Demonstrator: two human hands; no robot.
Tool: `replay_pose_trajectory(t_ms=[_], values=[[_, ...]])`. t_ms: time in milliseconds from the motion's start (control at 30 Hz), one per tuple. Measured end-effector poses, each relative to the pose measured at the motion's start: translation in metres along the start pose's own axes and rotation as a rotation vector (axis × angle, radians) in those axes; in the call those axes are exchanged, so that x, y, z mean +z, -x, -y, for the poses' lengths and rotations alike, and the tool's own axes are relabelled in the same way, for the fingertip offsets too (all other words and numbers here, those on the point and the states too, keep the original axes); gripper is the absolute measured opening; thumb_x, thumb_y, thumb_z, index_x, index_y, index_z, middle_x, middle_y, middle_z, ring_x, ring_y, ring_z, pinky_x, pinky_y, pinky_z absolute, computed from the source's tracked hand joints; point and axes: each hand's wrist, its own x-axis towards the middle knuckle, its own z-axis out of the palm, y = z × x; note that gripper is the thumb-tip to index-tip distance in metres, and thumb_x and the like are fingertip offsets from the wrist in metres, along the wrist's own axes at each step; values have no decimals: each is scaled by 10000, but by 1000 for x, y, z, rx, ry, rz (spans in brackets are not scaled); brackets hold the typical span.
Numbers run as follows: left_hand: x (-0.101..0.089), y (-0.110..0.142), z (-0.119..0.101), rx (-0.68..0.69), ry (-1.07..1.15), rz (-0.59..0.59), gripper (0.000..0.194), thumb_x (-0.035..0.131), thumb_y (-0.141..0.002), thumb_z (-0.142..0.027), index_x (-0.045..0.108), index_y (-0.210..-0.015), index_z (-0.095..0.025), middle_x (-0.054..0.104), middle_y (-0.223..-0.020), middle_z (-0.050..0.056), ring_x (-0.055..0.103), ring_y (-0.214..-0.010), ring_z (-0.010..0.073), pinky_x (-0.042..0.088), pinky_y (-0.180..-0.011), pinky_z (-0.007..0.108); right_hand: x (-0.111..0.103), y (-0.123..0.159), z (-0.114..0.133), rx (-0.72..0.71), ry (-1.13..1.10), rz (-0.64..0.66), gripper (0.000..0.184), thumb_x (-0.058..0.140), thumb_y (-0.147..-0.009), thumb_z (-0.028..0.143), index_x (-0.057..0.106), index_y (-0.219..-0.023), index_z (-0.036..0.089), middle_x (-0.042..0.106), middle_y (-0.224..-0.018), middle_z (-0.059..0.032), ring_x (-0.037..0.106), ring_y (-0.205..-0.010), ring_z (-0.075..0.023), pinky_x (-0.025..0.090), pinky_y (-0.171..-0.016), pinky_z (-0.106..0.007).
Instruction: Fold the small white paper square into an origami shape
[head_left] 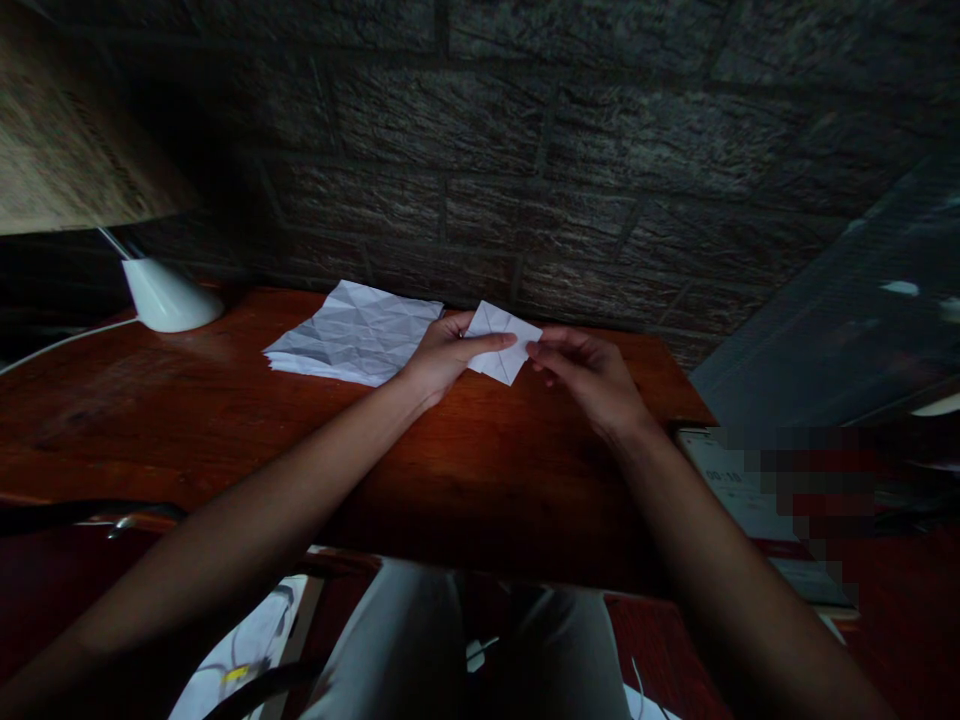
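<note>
A small folded square of white paper [496, 325] with crease lines is held up over the wooden table [480, 450]. My left hand [447, 352] grips its left side, the thumb lying across the top face. At the paper's right corner, my right hand [581, 368] pinches the edge between thumb and fingers. Just left of my left hand lies a stack of creased white paper sheets [352, 328], the top one covered in a grid of fold lines. The underside of the folded paper is hidden.
On the table's left stands a lamp with a white base [169, 295] and a woven shade [67, 140], its cord trailing left. A dark brick wall [480, 150] rises behind the table. Below the front edge are my legs [405, 640]; a grey panel [832, 290] stands at right.
</note>
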Motion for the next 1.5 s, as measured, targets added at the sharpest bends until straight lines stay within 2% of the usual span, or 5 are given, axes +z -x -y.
replay_pose_trajectory(t_ms=[367, 600, 1000, 1233, 1500], values=[[0, 0, 1, 9, -9, -33, 365, 991, -573, -282, 839, -888, -180, 843, -961, 50, 750, -875, 194, 559, -921, 364, 2, 0, 0, -10, 33, -116, 421, 948, -669, 526, 710, -841, 224, 704, -784, -7, 606, -686, -137, 477, -608, -299], [-2, 1, 3, 2, -63, 0, 372, 987, -597, -295, 837, -915, -174, 838, -971, 64, 747, -887, 211, 556, -904, 379, 1, 0, -1, -1, -2, -96, 459, 938, -699, 498, 767, -1020, 218, 724, -781, -3, 622, -680, -137, 490, -616, -301], [-3, 0, 6, -45, -64, 15, 383, 973, -645, -343, 833, -955, -168, 828, -984, 68, 745, -916, 201, 579, -892, 369, -4, -6, -7, -1, 1, -205, 364, 903, -715, 520, 800, -879, 212, 766, -820, -42, 640, -707, -149, 505, -631, -300], [-4, 1, 4, -41, -71, 39, 348, 954, -652, -316, 830, -939, -162, 824, -961, 66, 743, -895, 200, 592, -892, 379, -1, -2, -3, -6, 16, -39, 339, 909, -724, 514, 835, -883, 223, 739, -763, -9, 571, -655, -121, 458, -615, -287], [-3, -1, 6, 11, -48, 3, 316, 932, -698, -414, 850, -911, -196, 832, -935, 51, 725, -831, 167, 564, -825, 324, 1, 0, -3, 30, 65, -24, 302, 902, -726, 498, 836, -834, 224, 709, -713, 4, 529, -620, -114, 432, -609, -294]])
